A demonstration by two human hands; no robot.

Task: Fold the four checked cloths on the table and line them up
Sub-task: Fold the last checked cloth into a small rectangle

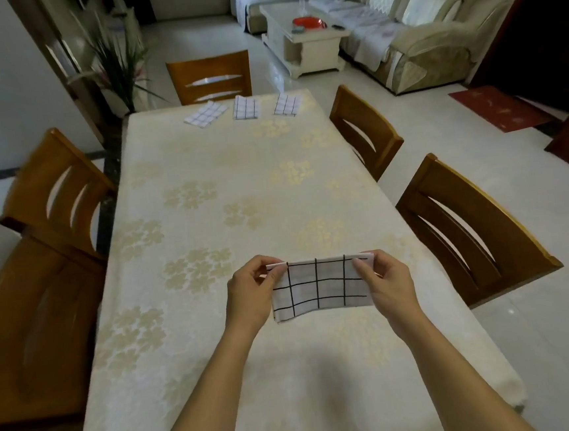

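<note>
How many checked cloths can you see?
4. Three lie folded in a row at the table's far end: left cloth, middle cloth, right cloth. The fourth cloth is held between the left hand and right hand.

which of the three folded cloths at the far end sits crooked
The leftmost cloth: it lies turned at an angle, while the middle cloth and rightmost cloth sit roughly straight.
</note>
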